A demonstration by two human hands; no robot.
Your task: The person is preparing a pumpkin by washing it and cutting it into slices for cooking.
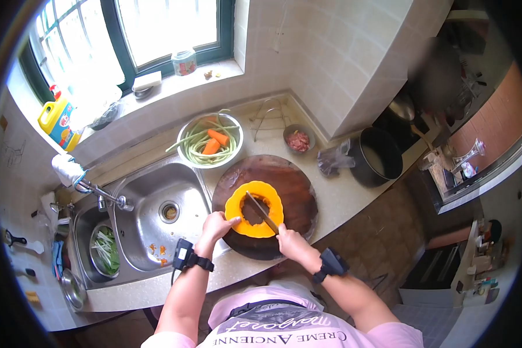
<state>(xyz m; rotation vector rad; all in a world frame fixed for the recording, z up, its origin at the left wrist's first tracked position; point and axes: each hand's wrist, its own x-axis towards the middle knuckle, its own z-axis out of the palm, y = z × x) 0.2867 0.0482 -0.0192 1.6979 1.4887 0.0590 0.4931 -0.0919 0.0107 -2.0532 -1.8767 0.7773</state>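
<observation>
A ring-shaped slice of orange pumpkin [234, 203], hollow in the middle, lies on the round dark wooden chopping board [298, 194]. My left hand [216, 226] grips its lower left edge, thumb on the rim and the other fingers curled. In my right hand [296, 245] is the handle of a kitchen knife [262, 213]. The blade slants up and left over the pumpkin's hollow, its tip near the upper inner rim. Part of the ring's lower right side is covered by the knife and my fingers.
Left of the board is a steel sink [151, 200] with orange scraps and a bowl of greens [105, 252]. Behind stands a bowl of green beans and carrots [210, 139]. A small bowl of meat [298, 140], a plastic bag [335, 160] and a black pot [378, 156] are at the right.
</observation>
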